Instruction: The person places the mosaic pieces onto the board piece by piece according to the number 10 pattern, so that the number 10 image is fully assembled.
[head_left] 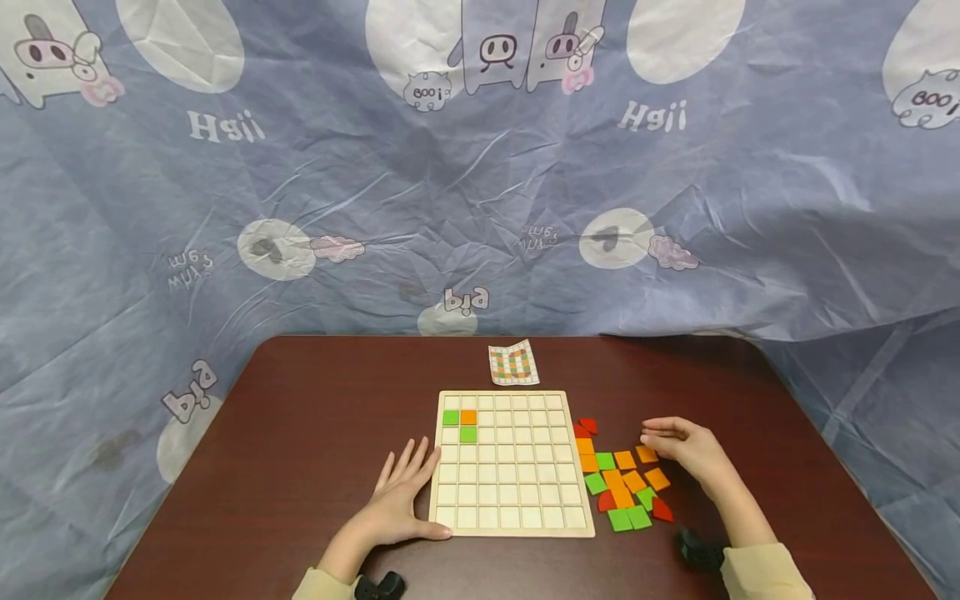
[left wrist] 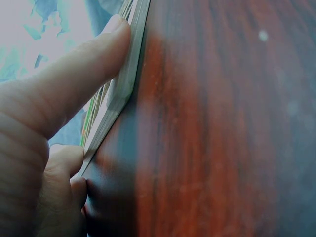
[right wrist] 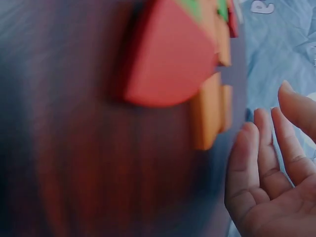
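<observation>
Left hand (head_left: 399,506), spread, touches left side of grid board (head_left: 508,494).
Right hand (head_left: 688,448) is empty, loosely bent, near loose tiles (head_left: 613,480) right of board; three inset tiles (head_left: 468,434) sit at board's far left.

Head view, all lettering printed on the blue-grey cloth (head_left: 420,196). "BOO" with inverted exclamation mark: inside a cloud outline (head_left: 427,92), upper centre; repeated in a second cloud outline (head_left: 930,98), far right. Approx. "Hgii", white letters, twice: upper left and right of centre. Word resembling "pig" turned upside down, twice: lower centre, and slanted at lower left. Two small inverted captions, reading uncertain. Right wrist view: partial lettering on cloth, top edge, illegible.
</observation>
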A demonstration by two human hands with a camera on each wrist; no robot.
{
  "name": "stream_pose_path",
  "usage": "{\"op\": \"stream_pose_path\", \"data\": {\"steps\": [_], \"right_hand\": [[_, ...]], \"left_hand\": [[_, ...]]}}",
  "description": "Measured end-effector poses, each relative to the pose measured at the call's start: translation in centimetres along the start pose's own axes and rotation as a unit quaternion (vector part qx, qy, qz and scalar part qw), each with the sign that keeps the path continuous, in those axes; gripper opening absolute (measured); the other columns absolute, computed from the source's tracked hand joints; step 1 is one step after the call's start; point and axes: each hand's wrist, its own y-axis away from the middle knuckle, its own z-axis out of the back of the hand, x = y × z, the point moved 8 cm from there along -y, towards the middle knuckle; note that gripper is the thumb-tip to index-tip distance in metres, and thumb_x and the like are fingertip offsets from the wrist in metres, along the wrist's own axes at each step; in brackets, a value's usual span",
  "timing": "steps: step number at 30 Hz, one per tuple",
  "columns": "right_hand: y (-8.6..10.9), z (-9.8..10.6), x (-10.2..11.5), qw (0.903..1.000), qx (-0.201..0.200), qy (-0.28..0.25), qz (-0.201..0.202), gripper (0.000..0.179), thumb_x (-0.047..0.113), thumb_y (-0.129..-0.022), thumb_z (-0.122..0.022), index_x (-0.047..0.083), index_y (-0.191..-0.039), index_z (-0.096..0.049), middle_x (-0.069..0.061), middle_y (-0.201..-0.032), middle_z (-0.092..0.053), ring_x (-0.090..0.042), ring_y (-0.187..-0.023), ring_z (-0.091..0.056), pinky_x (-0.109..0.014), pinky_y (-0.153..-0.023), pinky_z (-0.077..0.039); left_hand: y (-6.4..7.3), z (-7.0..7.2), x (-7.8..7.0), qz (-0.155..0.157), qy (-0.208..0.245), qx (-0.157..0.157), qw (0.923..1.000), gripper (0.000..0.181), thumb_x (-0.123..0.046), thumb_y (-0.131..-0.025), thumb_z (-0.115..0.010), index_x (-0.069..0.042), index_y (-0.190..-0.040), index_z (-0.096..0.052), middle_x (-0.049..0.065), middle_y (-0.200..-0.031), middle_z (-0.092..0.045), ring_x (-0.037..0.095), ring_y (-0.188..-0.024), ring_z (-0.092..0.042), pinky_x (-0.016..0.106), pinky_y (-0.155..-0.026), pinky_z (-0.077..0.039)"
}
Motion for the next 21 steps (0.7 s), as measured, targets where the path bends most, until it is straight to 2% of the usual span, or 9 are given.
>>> {"op": "stream_pose_path", "data": {"steps": [3,8,12,21], "right_hand": [[0.17,-0.32,-0.58,1.0000,0.005,0.004,0.001,0.053,0.026,-0.091,-0.072,-0.006,-0.131,-0.057,-0.020,-0.120,-0.068,-0.011,-0.088,-0.069,-0.021,-0.075,-0.055],[0.09,-0.64,-0.87,0.9989,-0.007,0.045,0.006,0.049,0.022,-0.086,-0.077,-0.006,-0.124,-0.062,-0.023,-0.115,-0.065,-0.015,-0.082,-0.062,-0.023,-0.069,-0.052],[-0.16,-0.69,-0.89,0.9964,-0.017,0.083,0.013,0.043,0.019,-0.084,-0.078,-0.004,-0.118,-0.066,-0.019,-0.109,-0.064,-0.018,-0.083,-0.058,-0.025,-0.067,-0.050],[-0.08,-0.41,-0.69,0.9874,-0.046,0.147,0.035,0.035,0.022,-0.079,-0.083,0.000,-0.103,-0.070,-0.007,-0.091,-0.065,-0.018,-0.080,-0.057,-0.027,-0.066,-0.047]], "left_hand": [[0.01,0.00,-0.05,-0.001,0.001,0.001,1.0000,0.118,-0.055,-0.068,-0.084,-0.011,-0.158,-0.021,0.016,-0.166,-0.006,0.039,-0.153,0.002,0.062,-0.118,0.004],[0.02,-0.07,-0.02,-0.001,0.002,0.001,1.0000,0.117,-0.055,-0.069,-0.084,-0.011,-0.158,-0.021,0.016,-0.166,-0.005,0.039,-0.153,0.001,0.061,-0.118,0.005],[0.06,-0.02,-0.06,-0.003,0.000,-0.002,1.0000,0.117,-0.055,-0.069,-0.084,-0.012,-0.158,-0.020,0.016,-0.166,-0.005,0.039,-0.153,0.001,0.061,-0.119,0.005],[0.00,-0.09,-0.05,-0.002,-0.001,-0.001,1.0000,0.117,-0.054,-0.069,-0.084,-0.012,-0.158,-0.020,0.016,-0.166,-0.005,0.038,-0.153,0.000,0.060,-0.119,0.005]]}}
